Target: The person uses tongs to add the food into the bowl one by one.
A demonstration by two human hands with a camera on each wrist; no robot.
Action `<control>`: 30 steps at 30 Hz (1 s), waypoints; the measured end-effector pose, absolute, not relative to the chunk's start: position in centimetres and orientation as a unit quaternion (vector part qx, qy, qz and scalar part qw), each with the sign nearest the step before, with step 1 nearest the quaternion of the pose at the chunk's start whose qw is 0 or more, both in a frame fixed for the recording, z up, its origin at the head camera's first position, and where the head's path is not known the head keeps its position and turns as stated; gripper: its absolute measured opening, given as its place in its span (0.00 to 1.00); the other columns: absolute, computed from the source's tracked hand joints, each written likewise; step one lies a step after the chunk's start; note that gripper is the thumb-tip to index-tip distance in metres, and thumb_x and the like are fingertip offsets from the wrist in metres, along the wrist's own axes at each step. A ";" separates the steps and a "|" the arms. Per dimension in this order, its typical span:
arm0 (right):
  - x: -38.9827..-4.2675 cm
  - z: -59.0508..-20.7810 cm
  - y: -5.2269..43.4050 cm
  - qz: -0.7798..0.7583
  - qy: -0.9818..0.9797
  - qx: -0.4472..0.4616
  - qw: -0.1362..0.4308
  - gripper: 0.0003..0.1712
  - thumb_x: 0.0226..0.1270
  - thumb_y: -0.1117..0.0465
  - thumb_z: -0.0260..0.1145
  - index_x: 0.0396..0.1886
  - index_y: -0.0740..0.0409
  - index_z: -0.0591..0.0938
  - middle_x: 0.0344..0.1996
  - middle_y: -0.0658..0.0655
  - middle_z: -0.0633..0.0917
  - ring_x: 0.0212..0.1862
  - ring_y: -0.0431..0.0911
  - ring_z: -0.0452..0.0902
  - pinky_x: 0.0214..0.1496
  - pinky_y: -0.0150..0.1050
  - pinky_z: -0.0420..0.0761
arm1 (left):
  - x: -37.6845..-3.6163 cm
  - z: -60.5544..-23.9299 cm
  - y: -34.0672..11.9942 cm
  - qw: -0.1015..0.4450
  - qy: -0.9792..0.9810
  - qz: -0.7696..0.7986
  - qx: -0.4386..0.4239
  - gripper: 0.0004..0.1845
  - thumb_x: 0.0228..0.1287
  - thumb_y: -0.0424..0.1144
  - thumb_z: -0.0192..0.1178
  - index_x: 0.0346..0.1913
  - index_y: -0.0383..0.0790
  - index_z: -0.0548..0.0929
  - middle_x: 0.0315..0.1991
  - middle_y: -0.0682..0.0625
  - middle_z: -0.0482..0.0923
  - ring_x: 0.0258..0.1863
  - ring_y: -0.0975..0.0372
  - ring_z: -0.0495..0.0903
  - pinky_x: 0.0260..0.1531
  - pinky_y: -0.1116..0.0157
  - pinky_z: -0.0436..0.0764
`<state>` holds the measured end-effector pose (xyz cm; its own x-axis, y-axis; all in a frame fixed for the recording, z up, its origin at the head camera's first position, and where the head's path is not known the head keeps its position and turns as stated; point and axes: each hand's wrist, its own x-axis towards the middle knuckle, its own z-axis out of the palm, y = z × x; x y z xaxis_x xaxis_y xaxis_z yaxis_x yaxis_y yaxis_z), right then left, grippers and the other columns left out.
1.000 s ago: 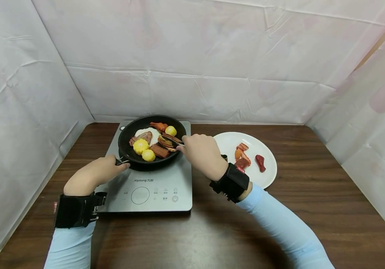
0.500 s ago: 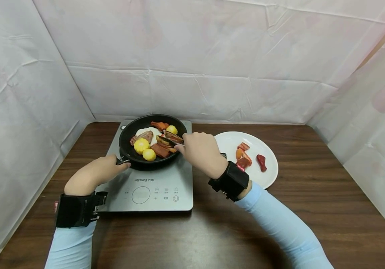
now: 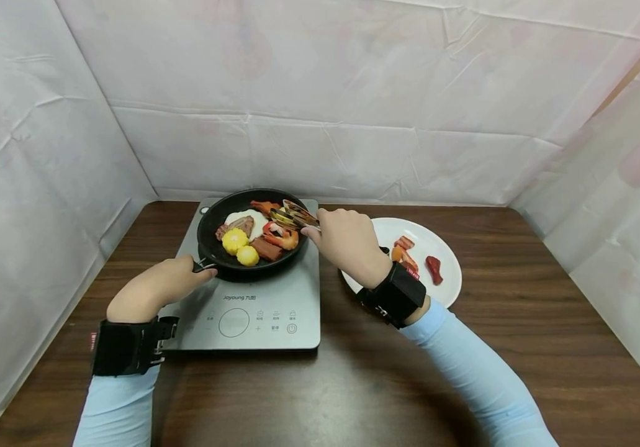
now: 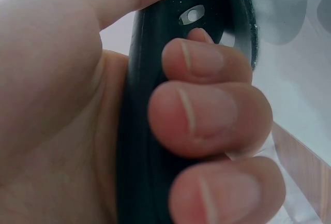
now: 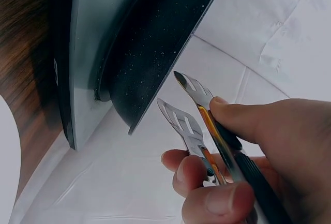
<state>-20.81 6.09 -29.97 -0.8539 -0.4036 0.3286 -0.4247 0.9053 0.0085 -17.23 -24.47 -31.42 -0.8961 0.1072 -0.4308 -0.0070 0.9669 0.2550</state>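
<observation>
A black frying pan (image 3: 211, 218) stands on a grey induction cooker (image 3: 252, 310). It holds a fried egg, yellow corn pieces (image 3: 234, 241), meat slices and an orange shrimp (image 3: 282, 237). My left hand (image 3: 157, 287) grips the pan's handle (image 3: 201, 267); in the left wrist view its fingers (image 4: 207, 115) curl round the black handle (image 4: 139, 131). My right hand (image 3: 347, 241) holds metal tongs (image 3: 296, 215) above the pan's right rim. In the right wrist view the tongs (image 5: 192, 111) show nothing between their tips, beside the pan (image 5: 155, 38).
A white plate (image 3: 380, 233) with several red and orange food pieces (image 3: 434, 268) lies right of the cooker on the dark wooden table (image 3: 521, 323). White sheeting walls the table at the back and both sides. The cooker's control panel (image 3: 258, 321) faces me.
My right hand lifted the tongs out of the food and moved them up and right to the pan's rim. The shrimp now lies uncovered in the pan. The left hand stayed.
</observation>
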 end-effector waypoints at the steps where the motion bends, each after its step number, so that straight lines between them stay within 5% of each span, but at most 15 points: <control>1: -20.8 -29.9 6.1 0.033 -0.963 0.213 0.163 0.24 0.76 0.41 0.60 0.29 0.56 0.79 0.13 0.52 0.71 0.17 0.49 0.72 0.17 0.37 0.57 | -17.2 -31.4 -24.5 0.226 0.966 0.126 0.026 0.40 0.81 0.56 0.42 0.62 0.12 0.67 0.55 0.21 0.77 0.48 0.40 0.83 0.45 0.46 0.83; 8: -20.9 -29.8 6.4 0.040 -0.969 0.193 0.152 0.25 0.75 0.39 0.60 0.37 0.57 0.83 0.15 0.54 0.76 0.19 0.51 0.75 0.17 0.40 0.63 | -17.3 -31.5 -24.5 0.227 0.965 0.126 0.024 0.40 0.81 0.56 0.42 0.62 0.12 0.67 0.53 0.22 0.78 0.45 0.43 0.83 0.43 0.48 0.83; 17: -20.8 -30.6 6.7 0.047 -0.972 0.192 0.128 0.27 0.75 0.37 0.58 0.42 0.57 0.84 0.13 0.54 0.74 0.17 0.49 0.72 0.16 0.38 0.57 | -17.4 -31.6 -24.6 0.225 0.966 0.124 0.028 0.40 0.81 0.56 0.42 0.62 0.12 0.67 0.54 0.21 0.77 0.46 0.43 0.83 0.44 0.47 0.83; 30: -20.6 -30.7 7.5 0.079 -0.976 0.174 0.106 0.30 0.73 0.33 0.59 0.31 0.55 0.77 0.14 0.52 0.71 0.17 0.48 0.69 0.17 0.37 0.55 | -17.2 -31.3 -24.4 0.231 0.965 0.119 0.023 0.40 0.81 0.56 0.42 0.62 0.11 0.66 0.55 0.20 0.76 0.48 0.40 0.83 0.45 0.46 0.83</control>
<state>-20.59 7.50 -30.73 -0.9173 -0.3224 0.2337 -0.3557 0.9273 -0.1168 -17.22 -24.44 -31.26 -0.8920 0.0987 -0.4412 -0.0110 0.9709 0.2394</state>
